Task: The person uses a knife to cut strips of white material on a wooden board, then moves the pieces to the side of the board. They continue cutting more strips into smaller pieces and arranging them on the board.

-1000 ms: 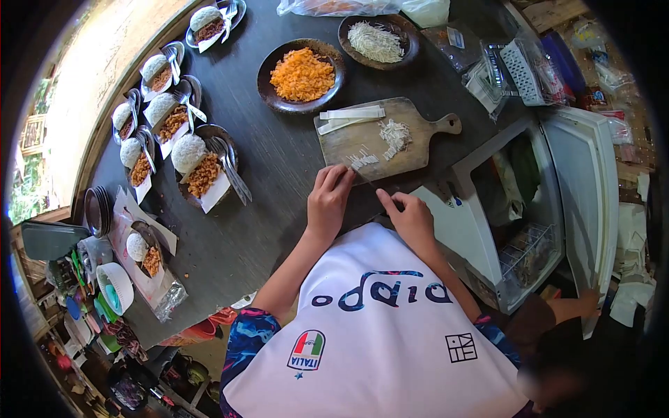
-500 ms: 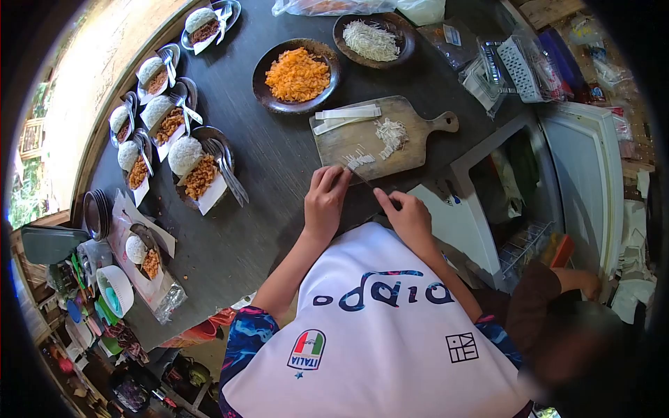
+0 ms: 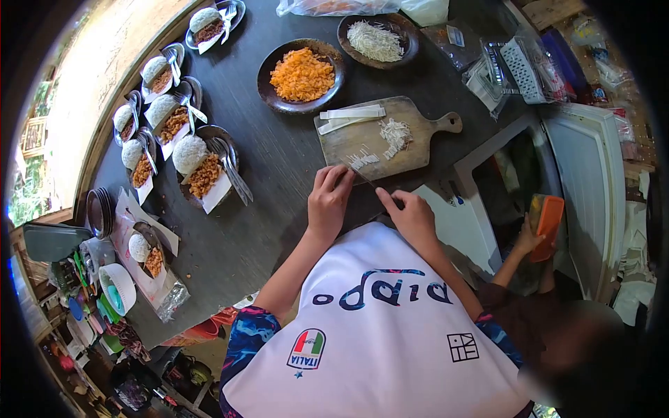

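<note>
My right hand (image 3: 411,217) is closed round the handle end of a thin knife (image 3: 367,181), seen almost edge-on. Its blade points to the front edge of a wooden cutting board (image 3: 412,160). My left hand (image 3: 329,203) has its fingers bent together at that same edge, close to the blade tip; whatever they hold is hidden. Small white slivers (image 3: 362,159) lie just beyond the left fingertips. Farther back on the board are a pile of white shreds (image 3: 395,134) and a few long white strips (image 3: 352,115).
Behind the board stand a bowl of orange shreds (image 3: 302,75) and a bowl of white shreds (image 3: 376,42). Several plates with rice domes (image 3: 189,155) line the left. At right, a co-worker's hands (image 3: 527,240) hold an orange-lidded container (image 3: 548,228) by an open fridge door (image 3: 584,188).
The co-worker has lifted the orange-lidded container upright in front of the fridge. My hands and the knife stay nearly where they were; the view has shifted slightly.
</note>
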`<state>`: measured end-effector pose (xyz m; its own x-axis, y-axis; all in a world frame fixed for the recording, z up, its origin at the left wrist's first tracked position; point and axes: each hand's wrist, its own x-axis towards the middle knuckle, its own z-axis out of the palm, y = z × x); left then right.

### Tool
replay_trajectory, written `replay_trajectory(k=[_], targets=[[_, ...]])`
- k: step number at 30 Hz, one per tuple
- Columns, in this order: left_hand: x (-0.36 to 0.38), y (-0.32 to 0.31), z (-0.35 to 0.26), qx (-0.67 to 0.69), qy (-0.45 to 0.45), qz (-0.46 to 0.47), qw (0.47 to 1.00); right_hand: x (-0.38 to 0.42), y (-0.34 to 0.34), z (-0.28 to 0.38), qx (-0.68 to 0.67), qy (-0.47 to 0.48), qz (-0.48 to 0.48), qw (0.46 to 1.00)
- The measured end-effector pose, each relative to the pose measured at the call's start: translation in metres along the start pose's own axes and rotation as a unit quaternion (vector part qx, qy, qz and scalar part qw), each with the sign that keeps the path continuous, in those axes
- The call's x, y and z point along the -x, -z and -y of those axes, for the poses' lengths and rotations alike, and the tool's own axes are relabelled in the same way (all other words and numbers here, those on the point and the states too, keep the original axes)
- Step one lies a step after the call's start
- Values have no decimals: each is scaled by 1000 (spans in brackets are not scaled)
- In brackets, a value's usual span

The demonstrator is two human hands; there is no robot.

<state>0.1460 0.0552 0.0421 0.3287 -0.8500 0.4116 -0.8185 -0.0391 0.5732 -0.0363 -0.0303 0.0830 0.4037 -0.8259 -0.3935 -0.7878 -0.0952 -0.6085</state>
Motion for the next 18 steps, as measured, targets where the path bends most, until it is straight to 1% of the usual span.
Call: replay_trajectory(k=[3, 6, 12, 15, 18], targets=[[2, -1, -2, -2, 3, -3, 1000, 10, 4, -5, -4, -17, -17, 1000], [3, -4, -1, -4, 4, -4, 1000, 1, 4, 3, -17, -17, 26, 999], [1, 0, -2, 0, 10, 2, 1000, 9, 5, 0, -11, -4, -10, 1000], [1, -2, -3, 9, 17, -4, 1000, 6, 4, -2, -9, -22, -3, 1000], [1, -1, -4, 12, 18, -7, 1000, -3, 2, 9, -1, -33, 29, 999]])
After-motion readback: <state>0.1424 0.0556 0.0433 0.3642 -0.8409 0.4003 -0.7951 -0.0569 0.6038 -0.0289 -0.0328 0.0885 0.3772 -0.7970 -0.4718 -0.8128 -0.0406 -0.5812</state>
